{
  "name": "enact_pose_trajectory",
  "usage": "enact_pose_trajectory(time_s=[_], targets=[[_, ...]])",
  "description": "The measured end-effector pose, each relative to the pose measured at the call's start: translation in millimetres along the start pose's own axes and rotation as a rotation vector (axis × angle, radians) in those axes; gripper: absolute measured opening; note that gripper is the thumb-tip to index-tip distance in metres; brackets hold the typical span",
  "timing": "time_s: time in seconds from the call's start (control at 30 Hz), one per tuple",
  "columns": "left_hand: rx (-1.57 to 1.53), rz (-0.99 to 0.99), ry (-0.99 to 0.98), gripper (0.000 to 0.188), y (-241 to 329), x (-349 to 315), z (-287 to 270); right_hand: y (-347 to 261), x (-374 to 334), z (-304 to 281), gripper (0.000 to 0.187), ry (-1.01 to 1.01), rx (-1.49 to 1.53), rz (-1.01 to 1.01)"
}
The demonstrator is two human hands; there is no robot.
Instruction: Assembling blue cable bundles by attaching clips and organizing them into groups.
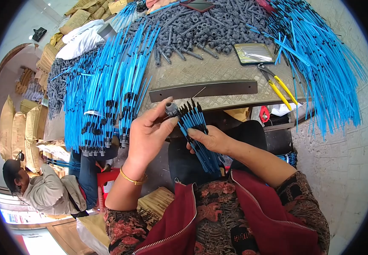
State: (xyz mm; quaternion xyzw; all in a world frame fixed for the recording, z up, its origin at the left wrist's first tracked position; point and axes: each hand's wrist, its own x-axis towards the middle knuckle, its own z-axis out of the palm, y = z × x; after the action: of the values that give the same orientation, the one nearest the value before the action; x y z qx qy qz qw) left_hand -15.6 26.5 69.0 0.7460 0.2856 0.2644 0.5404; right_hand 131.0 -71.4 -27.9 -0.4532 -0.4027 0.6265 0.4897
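Bundle of thin blue tubes (191, 119) is in the right hand (211, 139), over the lap, just off the near edge of the counter (218, 70). Tubes are bright blue up top, darker toward the lower end. Each visible upper end carries a black tip; tips fan out slightly, uneven in height. Whole bundle leans, upper end to the left, lower end down toward the lap. Right fingers closed around its middle, thumb across the front. Left hand (152, 127) pinches a grey fitting (171, 109) between fingers and thumb, right beside the black tips. Fitting is short, roughly cylindrical, open hole facing up; can't tell if it touches the tips. On the counter ahead: dark flat bar (235, 88), yellow-handled pliers (281, 90) to its right, shallow tray with shiny film (254, 54) behind the pliers. Heap of grey fittings (218, 27) farther back. More blue tubes with black parts stacked left (107, 72), another big spread right (320, 63).
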Motion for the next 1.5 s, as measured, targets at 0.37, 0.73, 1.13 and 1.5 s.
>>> enact_pose_trajectory(time_s=[0.37, 0.73, 1.13, 1.5], targets=[[-0.194, -0.037, -0.012, 0.038, -1.6, 2.9, 1.4, 5.8, -0.7, 3.1, 0.068, 0.029, -0.080, -0.083], [-0.174, -0.086, -0.243, 0.036, -7.2, 4.2, -20.5, 6.8, -3.4, 0.9, 0.061, -0.197, 0.052, 0.026], [0.766, 0.468, -0.255, 0.036, 29.5, 25.7, -23.1, 9.3, -12.0, 9.4, 0.066, 0.074, -0.012, -0.075], [0.280, -0.242, -0.197, 0.033, 40.9, 16.8, -2.0, 6.3, -12.7, 8.3, 0.055, 0.165, -0.188, -0.142]])
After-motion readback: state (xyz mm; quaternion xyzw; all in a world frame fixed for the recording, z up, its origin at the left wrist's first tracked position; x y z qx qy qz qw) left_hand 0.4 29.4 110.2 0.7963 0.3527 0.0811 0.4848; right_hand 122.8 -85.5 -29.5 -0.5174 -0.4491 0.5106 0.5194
